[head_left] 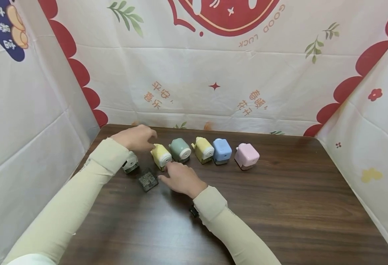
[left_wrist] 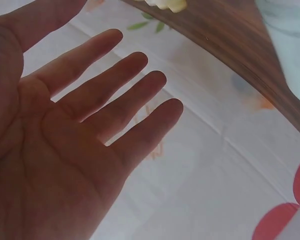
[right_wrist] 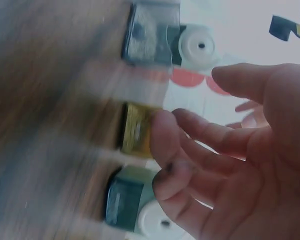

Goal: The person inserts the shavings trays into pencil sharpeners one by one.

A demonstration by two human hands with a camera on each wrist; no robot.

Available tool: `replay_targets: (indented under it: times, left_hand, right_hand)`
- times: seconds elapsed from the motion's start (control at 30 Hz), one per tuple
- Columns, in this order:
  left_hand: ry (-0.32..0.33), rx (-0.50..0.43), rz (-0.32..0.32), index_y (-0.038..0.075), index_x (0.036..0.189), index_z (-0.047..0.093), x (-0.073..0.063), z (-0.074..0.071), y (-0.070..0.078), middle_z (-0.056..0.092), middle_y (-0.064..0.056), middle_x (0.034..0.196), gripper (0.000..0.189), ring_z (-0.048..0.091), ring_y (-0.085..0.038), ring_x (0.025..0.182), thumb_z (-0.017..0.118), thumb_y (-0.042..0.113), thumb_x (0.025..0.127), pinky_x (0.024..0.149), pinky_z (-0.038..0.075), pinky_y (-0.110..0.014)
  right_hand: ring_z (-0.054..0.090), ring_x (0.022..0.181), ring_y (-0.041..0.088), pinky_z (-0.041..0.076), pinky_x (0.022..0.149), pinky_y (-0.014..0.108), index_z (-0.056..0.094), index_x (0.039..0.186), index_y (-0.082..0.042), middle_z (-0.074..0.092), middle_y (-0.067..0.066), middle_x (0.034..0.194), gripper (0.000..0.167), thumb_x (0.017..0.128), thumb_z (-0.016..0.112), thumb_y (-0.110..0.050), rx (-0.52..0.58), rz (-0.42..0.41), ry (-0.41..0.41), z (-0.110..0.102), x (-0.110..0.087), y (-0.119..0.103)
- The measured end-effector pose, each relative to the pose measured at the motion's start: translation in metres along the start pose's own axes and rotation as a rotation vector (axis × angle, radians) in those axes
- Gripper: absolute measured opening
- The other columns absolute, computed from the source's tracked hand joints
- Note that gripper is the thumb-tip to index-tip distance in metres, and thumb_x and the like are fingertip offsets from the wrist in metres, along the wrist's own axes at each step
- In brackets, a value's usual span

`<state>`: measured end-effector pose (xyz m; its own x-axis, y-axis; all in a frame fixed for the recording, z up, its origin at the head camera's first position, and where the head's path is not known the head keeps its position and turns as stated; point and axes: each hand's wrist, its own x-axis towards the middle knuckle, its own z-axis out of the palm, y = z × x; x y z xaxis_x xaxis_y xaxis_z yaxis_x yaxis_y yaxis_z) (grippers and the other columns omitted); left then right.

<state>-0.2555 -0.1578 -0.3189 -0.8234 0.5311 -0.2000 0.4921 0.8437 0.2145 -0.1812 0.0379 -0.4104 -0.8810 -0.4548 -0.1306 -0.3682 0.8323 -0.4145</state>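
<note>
My left hand [head_left: 137, 138] hovers above the table's back left, between a pale grey-green pencil sharpener [head_left: 131, 162] and a yellow pencil sharpener [head_left: 161, 155]. In the left wrist view that hand [left_wrist: 85, 130] has its fingers spread and holds nothing. My right hand [head_left: 182, 178] is just in front of the yellow sharpener. Its fingers [right_wrist: 166, 137] are loosely bent and overlap the yellow sharpener in the right wrist view; contact is unclear. A dark see-through shavings drawer [head_left: 148, 181] lies apart on the table, holding what look like shavings.
To the right stand a green sharpener [head_left: 180, 149], another yellow one [head_left: 203, 149], a blue one [head_left: 222, 151] and a pink one [head_left: 246, 155]. They form a row on the dark wooden table [head_left: 296, 198]. A printed white cloth [head_left: 194, 70] hangs behind and at both sides.
</note>
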Motion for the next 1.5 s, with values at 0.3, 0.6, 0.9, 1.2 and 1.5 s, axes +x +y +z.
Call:
replay_targets:
  times: [0.3, 0.6, 0.9, 1.2, 1.5]
  left_hand:
    - [0.020, 0.007, -0.021, -0.009, 0.135, 0.069, -0.025, 0.000, -0.026, 0.070, -0.027, 0.137, 0.039, 0.069, -0.041, 0.127, 0.071, 0.010, 0.101, 0.106, 0.057, -0.057]
    - [-0.147, -0.036, -0.026, 0.002, 0.144, 0.068, -0.034, 0.006, -0.035, 0.063, -0.022, 0.150, 0.072, 0.061, -0.033, 0.125, 0.062, -0.025, 0.077, 0.077, 0.055, -0.033]
    - [-0.207, 0.024, -0.025, 0.008, 0.131, 0.076, -0.037, 0.022, -0.039, 0.071, -0.018, 0.135, 0.068, 0.065, -0.030, 0.114, 0.074, -0.024, 0.072, 0.089, 0.059, -0.041]
    - [-0.163, 0.067, -0.020, 0.007, 0.121, 0.080, -0.030, 0.036, -0.040, 0.077, -0.011, 0.115, 0.055, 0.067, -0.023, 0.093, 0.075, -0.021, 0.074, 0.080, 0.061, -0.040]
    - [-0.177, 0.055, -0.011, 0.014, 0.126, 0.080, -0.022, 0.035, -0.023, 0.077, -0.010, 0.118, 0.061, 0.065, -0.023, 0.092, 0.077, -0.019, 0.075, 0.077, 0.060, -0.039]
  right_hand:
    - [0.077, 0.097, 0.032, 0.064, 0.080, 0.047, 0.069, 0.127, -0.006, 0.074, 0.009, 0.122, 0.077, 0.095, 0.063, -0.076, -0.186, -0.021, 0.009, 0.027, 0.002, -0.029]
    - [0.077, 0.093, 0.031, 0.062, 0.073, 0.045, 0.071, 0.123, -0.005, 0.071, 0.009, 0.111, 0.065, 0.099, 0.068, -0.066, -0.307, 0.040, 0.051, 0.043, 0.007, -0.040]
    - [0.077, 0.092, 0.031, 0.062, 0.073, 0.045, 0.069, 0.122, -0.004, 0.072, 0.010, 0.112, 0.076, 0.095, 0.066, -0.075, -0.272, 0.049, 0.067, 0.049, 0.008, -0.041]
    - [0.076, 0.091, 0.029, 0.061, 0.073, 0.043, 0.068, 0.118, -0.005, 0.070, 0.009, 0.105, 0.071, 0.098, 0.063, -0.073, -0.291, 0.096, 0.052, 0.052, 0.016, -0.048]
    - [0.075, 0.084, 0.029, 0.061, 0.070, 0.043, 0.068, 0.113, -0.006, 0.068, 0.008, 0.101, 0.068, 0.098, 0.066, -0.072, -0.277, 0.082, 0.070, 0.051, 0.017, -0.046]
